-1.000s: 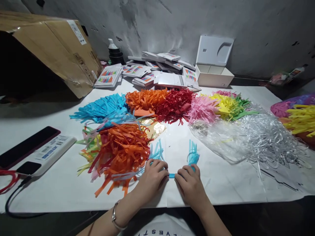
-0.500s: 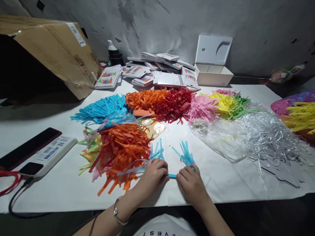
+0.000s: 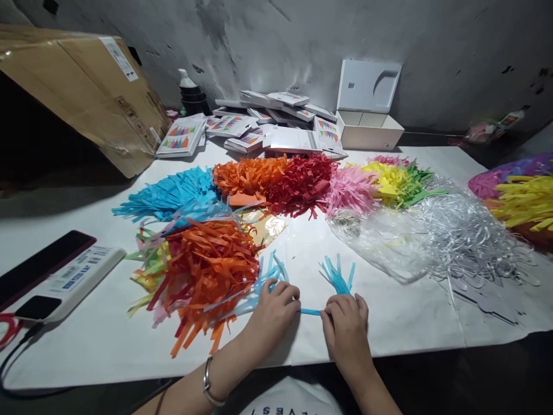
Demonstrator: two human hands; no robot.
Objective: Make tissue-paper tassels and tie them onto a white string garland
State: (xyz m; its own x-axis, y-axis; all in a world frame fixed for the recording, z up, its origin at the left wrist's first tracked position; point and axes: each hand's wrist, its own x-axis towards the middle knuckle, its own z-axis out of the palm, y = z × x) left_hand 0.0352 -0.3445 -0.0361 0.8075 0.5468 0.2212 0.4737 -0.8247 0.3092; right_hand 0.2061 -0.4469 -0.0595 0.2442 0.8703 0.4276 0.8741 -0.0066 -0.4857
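Observation:
A blue tissue-paper tassel [image 3: 310,312] lies twisted into a thin strip between my two hands, with fringes fanning out beyond them. My left hand [image 3: 276,305] is closed on the strip's left end; a pale blue fringe [image 3: 272,271] spreads behind its fingers. On the other end my right hand [image 3: 347,320] is closed too, and a brighter blue fringe [image 3: 339,274] sticks out past its fingertips. The fingertips themselves are partly hidden. Just left of my left hand is a heap of orange tassels [image 3: 211,259] with some red, green and pink strips.
Blue [image 3: 173,193], orange [image 3: 248,176], red [image 3: 302,184], pink [image 3: 352,189] and yellow tassels [image 3: 391,183] form a row behind. Silver strands [image 3: 470,236] lie right. Flat boxes [image 3: 291,138], an open white box [image 3: 369,131] and a carton [image 3: 95,98] stand farther back. A power bank [image 3: 82,276] lies left.
My hands have moved slightly apart, the right one going rightward, so more of the twisted blue strip shows between them. The right fringe has shifted right. The view has turned a little.

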